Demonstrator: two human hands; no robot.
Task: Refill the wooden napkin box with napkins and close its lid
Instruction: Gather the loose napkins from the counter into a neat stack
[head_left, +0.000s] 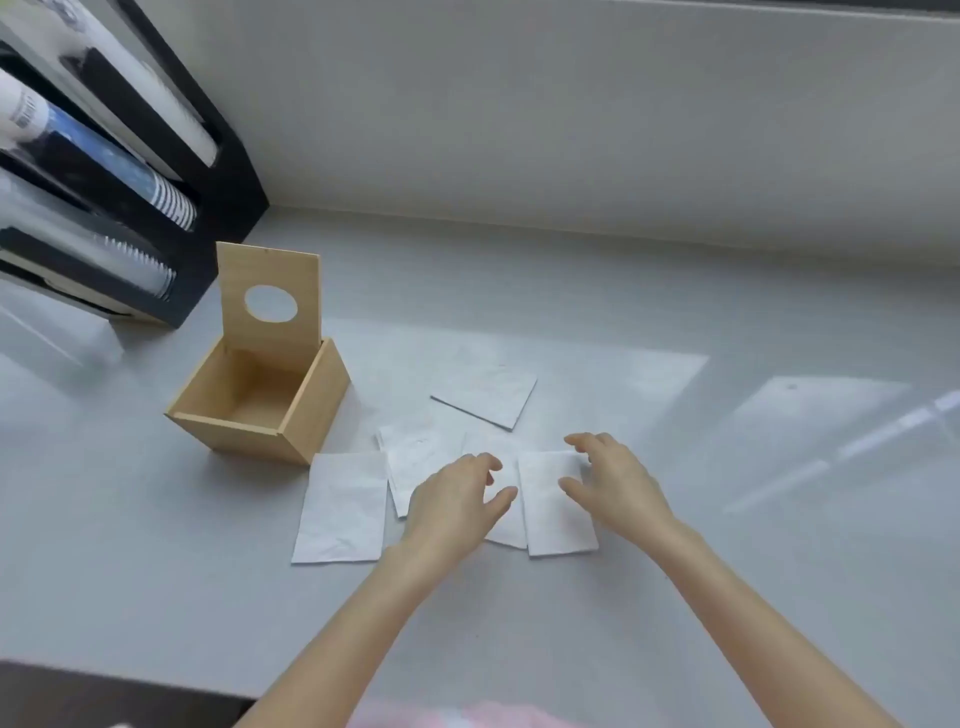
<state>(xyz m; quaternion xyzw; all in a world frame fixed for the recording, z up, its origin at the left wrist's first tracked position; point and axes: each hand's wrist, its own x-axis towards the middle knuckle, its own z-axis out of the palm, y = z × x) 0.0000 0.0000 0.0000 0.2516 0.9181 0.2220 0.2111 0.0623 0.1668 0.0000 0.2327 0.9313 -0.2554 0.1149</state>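
1. The wooden napkin box (260, 400) stands on the pale grey worktop (675, 519), left of centre, and its inside looks bare.
2. Its lid (270, 301) is raised upright at the far edge of the box, with a round hole through the middle.
3. Five white napkins lie flat on the worktop just right of the box and in front of it.
4. The leftmost napkin (340, 506) lies with its far corner near the front corner of the box.
5. The farthest napkin (485, 389) lies apart from the others, turned at an angle.
6. The rightmost napkin (556, 501) lies between the two hands, overlapping another napkin (506, 525) on its left.
7. One more napkin (421, 462) is partly hidden under the left hand.
8. The left hand (457, 499) hovers over the middle napkins, fingers spread and curled loosely, grasping nothing.
9. The right hand (618, 483) is also released, with fingers spread over the right edge of the rightmost napkin; whether the fingertips touch the paper I cannot tell.
10. A black rack (171, 171) holding stacked cups stands at the back left, behind the box.
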